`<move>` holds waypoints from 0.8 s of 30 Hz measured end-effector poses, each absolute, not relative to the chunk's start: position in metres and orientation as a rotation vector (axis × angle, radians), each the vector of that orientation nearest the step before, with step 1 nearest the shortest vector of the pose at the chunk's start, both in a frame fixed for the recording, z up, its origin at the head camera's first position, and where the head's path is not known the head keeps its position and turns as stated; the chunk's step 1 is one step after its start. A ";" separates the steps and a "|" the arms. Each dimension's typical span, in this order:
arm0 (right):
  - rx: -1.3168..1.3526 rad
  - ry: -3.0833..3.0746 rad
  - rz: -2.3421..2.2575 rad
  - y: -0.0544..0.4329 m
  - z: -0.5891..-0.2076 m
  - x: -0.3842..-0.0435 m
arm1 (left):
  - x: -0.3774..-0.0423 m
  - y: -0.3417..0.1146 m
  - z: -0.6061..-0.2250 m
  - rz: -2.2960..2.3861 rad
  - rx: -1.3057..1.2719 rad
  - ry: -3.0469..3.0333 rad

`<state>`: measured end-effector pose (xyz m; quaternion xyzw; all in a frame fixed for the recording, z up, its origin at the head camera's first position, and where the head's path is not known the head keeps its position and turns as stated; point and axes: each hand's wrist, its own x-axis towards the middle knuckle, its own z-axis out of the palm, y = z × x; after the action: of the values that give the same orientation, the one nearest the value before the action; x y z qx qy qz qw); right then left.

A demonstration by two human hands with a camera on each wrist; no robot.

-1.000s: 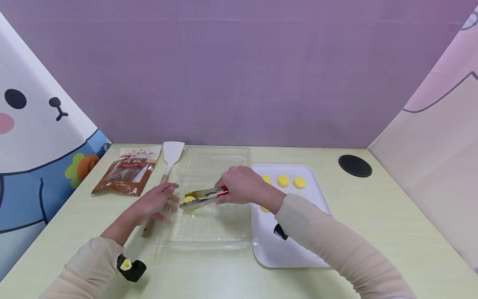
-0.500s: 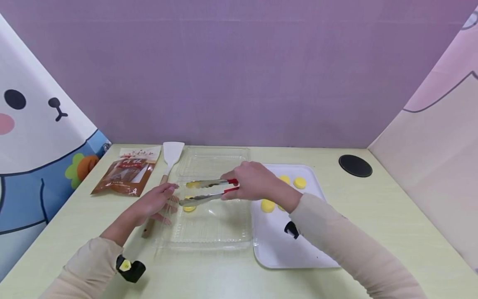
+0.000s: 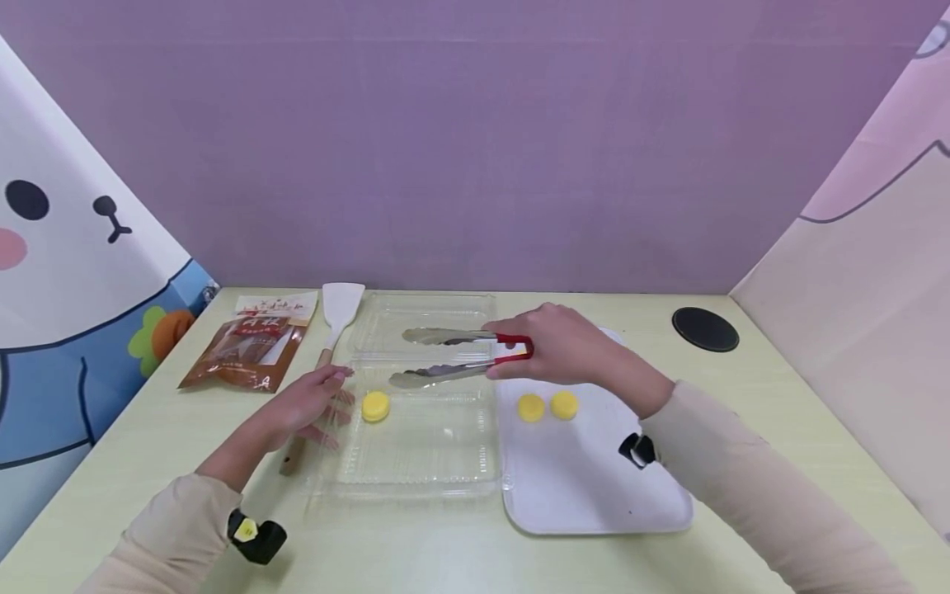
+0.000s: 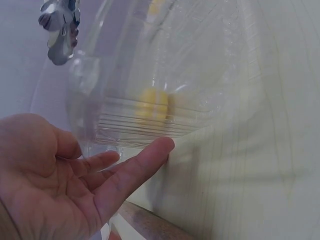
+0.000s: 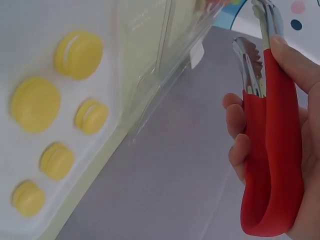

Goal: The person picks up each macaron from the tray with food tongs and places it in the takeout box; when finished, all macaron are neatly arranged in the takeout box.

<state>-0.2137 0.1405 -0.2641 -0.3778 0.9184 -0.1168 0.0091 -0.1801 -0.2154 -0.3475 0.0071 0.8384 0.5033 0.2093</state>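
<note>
Open tongs (image 3: 463,337), 1 macaron (image 3: 375,406) in clear container (image 3: 423,450)

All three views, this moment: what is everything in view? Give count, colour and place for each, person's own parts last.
Table: 1, pale yellow-green, under everything
Tray: 1, white, right of centre
Clear plastic box: 1, transparent, open, left of the tray
Macarons: 6, yellow, five on the tray, one in the box
Tongs: 1, silver and red, held up above the table
Turner: 1, white with brown handle, left of the box
Packet: 1, brown, far left
Disc: 1, black, far right
Backdrop: 1, purple, behind
Cartoon sheets: 2, multicoloured, both sides
Wrist cameras: 2, black, at the wrists
Sleeves: 2, beige, forearms
Left hand: 1, bare, at the box's left side
Right hand: 1, bare, gripping the tongs
</note>
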 end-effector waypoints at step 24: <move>-0.996 2.990 -0.374 0.238 -0.273 -0.188 | -0.182 -0.218 -0.349 1.379 0.044 2.333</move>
<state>-0.1879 0.2380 -0.2725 -0.3137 0.9420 -0.1179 -0.0158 -0.1818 -0.2181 -0.3493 0.0159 0.8408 0.4971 0.2140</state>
